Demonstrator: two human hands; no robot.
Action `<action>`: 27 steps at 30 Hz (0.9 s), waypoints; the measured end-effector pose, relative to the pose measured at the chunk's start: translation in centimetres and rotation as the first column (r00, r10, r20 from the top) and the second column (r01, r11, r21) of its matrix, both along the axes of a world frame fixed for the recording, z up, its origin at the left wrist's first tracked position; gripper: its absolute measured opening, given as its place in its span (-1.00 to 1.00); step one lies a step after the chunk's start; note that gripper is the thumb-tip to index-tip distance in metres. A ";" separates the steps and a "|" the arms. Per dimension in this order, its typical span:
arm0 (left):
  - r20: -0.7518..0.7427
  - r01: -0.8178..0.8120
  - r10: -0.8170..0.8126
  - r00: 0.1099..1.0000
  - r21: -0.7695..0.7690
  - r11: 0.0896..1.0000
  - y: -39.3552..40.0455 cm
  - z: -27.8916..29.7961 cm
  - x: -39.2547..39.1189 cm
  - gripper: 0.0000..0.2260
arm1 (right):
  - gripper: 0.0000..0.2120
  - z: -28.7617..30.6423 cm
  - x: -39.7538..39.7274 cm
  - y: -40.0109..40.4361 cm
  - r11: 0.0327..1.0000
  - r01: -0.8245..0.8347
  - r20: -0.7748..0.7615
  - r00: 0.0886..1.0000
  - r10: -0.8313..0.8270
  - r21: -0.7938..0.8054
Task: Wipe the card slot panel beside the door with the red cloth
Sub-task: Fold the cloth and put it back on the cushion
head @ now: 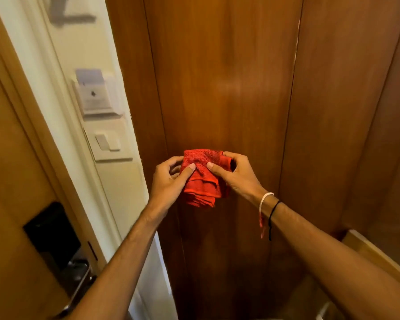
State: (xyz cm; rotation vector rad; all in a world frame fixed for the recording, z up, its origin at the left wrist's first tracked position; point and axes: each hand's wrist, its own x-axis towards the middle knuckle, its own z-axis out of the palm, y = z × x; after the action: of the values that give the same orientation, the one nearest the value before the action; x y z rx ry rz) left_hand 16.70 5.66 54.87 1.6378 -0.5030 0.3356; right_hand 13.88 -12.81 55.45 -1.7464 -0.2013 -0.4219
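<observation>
Looks like a hotel room entry, just inside the door. Main clue: a key-card power holder (97,95) on the cream wall at left, w/ a pale card (89,76) standing in its top slot, typical of guest rooms. Directly below it sits a white light switch plate (111,144). Near left, a wood door (12,158) carries a black electronic lock plate (52,229) w/ a metal lever handle (79,287) under it. Centre and right are tall dark-wood panels (224,88), like built-in wardrobe doors. Space is narrow, warm indoor lighting.
</observation>
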 end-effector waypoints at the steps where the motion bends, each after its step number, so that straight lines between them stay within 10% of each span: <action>1: -0.043 0.007 -0.007 0.999 0.015 1.000 0.0 -1.8 -0.3 -0.74 | -0.69 -1.7 -0.2 -0.3 1.000 0.004 -0.044 0.999 -0.005 -0.024; 7: -0.300 -0.026 0.054 0.953 0.097 0.995 -0.8 -13.4 -1.9 -0.81 | -0.63 -12.0 -1.2 -1.6 0.980 0.015 -0.354 0.931 -0.085 -0.198; 14: -0.564 -0.144 0.278 0.777 0.270 0.952 -2.4 -29.0 -4.5 -0.77 | -0.43 -28.1 -2.3 -2.4 0.984 0.175 -0.781 0.618 -0.089 0.026; 21: -0.803 -0.010 0.245 0.544 0.286 0.958 -3.8 -43.4 -9.5 -0.71 | -0.88 -43.4 -6.5 -3.1 0.916 0.354 -0.939 0.339 0.062 0.188; 27: -0.883 0.140 0.191 0.428 0.274 0.952 -5.3 -54.5 -13.9 -0.75 | -0.78 -52.7 -10.9 -3.3 0.886 0.444 -0.984 0.161 0.070 0.136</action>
State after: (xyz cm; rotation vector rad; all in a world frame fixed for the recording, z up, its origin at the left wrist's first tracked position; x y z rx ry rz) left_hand 2.83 0.33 0.38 1.8523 0.3530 -0.6807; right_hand 2.96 -16.16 2.79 -1.2769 1.0542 0.5722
